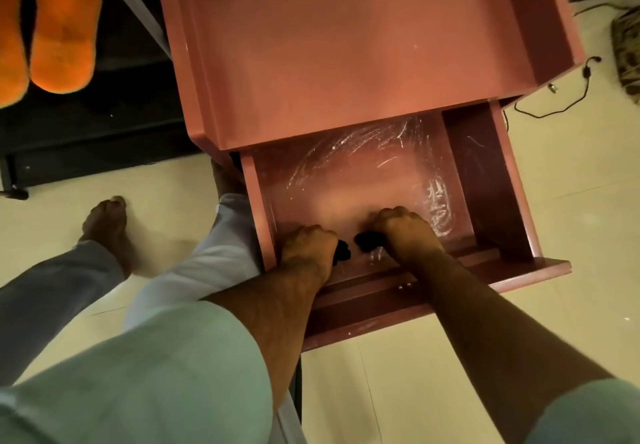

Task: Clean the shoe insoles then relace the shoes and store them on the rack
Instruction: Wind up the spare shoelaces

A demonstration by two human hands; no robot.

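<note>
Both my hands are inside the pulled-out drawer [491, 180] of a reddish-brown table. My left hand [306, 247] is curled round a small black bundle [343, 251], probably a rolled shoelace. My right hand [403, 232] grips a second black bundle [367, 238] just to its right. The two bundles lie close together near the drawer's front wall. Most of each bundle is hidden under my fingers. No shoes or insoles show on the table. A dark rack [86, 124] stands at the left with a pair of orange slippers [62, 27] on it.
The table top [346, 45] has raised side walls, with a yellow scrap at its far edge. The drawer floor is scratched and shiny. A black cable [568, 97] and a patterned mat lie on the tiled floor at the right. My bare feet and legs are at the left.
</note>
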